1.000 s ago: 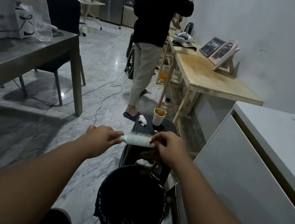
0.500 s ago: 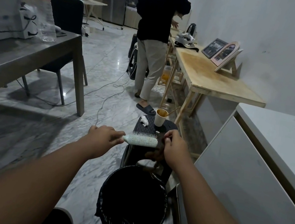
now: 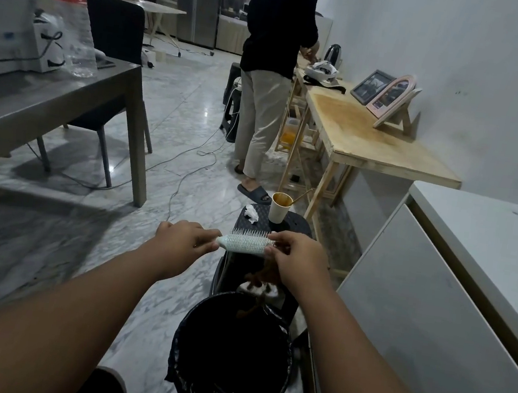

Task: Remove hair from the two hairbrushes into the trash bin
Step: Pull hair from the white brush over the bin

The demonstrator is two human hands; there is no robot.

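Left hand (image 3: 183,241): grip closed around the handle end of the hairbrush (image 3: 242,244), barrel held level, bristles up — keeps the head steady for pulling.
Right hand (image 3: 297,257): at the far tip of the brush head, fingertips pinched on a tuft of reddish-brown hair (image 3: 265,275); exact finger contact hidden behind the knuckles.
Hair: hangs down from the pinch in a loose strand, lower end dangling just over the rim of the trash bin (image 3: 230,355); not yet let go.
Brush position: held in the air, above and slightly beyond the bin mouth — judged deliberate, so loosened hair drops into the liner and not onto the floor.
Trash bin: black, bag-lined, on the marble floor between the forearms, just in front of a dark stool (image 3: 274,228).
Stool top: paper cup (image 3: 280,207) and a crumpled white tissue (image 3: 251,213); something pale lower down behind the hanging hair, too hidden to name.
Second brush: not identifiable here.
Step in hand: stripping hair off the first brush.
Progress: judged early to middle; bristles mostly look clean, far end hidden.
Next need: release over the bin opening.
Risk: light strand drifting past the rim.
Background: another person standing at a wooden tabletop (image 3: 372,139), well apart.
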